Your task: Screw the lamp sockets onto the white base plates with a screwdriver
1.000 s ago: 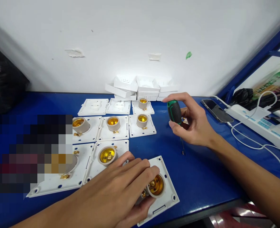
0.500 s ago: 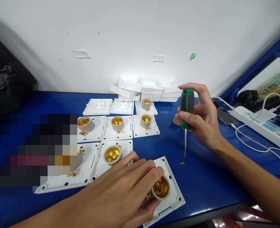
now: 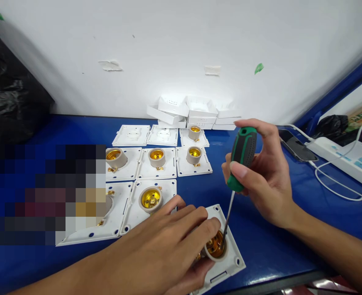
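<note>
My left hand [image 3: 165, 241] lies over a white square lamp-holder plate [image 3: 230, 262] near the table's front edge, fingers curled round its beige socket with brass insert [image 3: 215, 248]. My right hand [image 3: 267, 176] grips a screwdriver with a green and black handle [image 3: 242, 157]. Its thin shaft slants down and its tip sits inside the brass socket.
Several more white plates with brass sockets [image 3: 156, 162] lie in rows on the blue table [image 3: 261, 237]. White boxes [image 3: 196, 112] are stacked at the wall. A phone [image 3: 297, 145], a power strip [image 3: 343, 157] and white cables lie at the right. A black bag [image 3: 12, 102] sits far left.
My right hand has brought the screwdriver down and left from beside the plate, and the tip has gone into the socket. My left hand has stayed on the plate.
</note>
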Tool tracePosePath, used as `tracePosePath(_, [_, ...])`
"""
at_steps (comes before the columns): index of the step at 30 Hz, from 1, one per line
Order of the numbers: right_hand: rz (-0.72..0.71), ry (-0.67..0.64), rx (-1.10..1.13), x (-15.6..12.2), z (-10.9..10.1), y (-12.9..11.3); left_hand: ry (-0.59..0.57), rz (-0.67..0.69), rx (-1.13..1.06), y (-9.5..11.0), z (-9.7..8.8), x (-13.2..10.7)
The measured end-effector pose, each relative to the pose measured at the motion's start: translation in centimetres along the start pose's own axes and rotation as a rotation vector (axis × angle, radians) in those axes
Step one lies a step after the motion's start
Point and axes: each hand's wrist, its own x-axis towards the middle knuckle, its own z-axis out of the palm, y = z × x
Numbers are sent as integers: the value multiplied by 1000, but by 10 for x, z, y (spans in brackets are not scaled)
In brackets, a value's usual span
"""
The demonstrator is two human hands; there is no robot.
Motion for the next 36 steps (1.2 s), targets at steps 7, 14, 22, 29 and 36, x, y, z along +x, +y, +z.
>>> tracePosePath(7, [29, -67, -28, -3, 4, 1, -7, 24, 0, 2, -4, 1])
tracePosePath(14, [15, -68, -48, -6, 5, 3, 6, 11, 20, 1, -3, 0])
tracePosePath(22, [-2, -78, -56, -5, 5, 3, -1, 10, -3, 0, -2, 1])
tracePosePath(29, [-51, -67, -139, -8, 4, 3, 22, 12, 25, 0, -1, 1])
tracePosePath(36, [-63, 29, -93, -3, 3, 1, 10, -85, -86, 1, -5, 1])
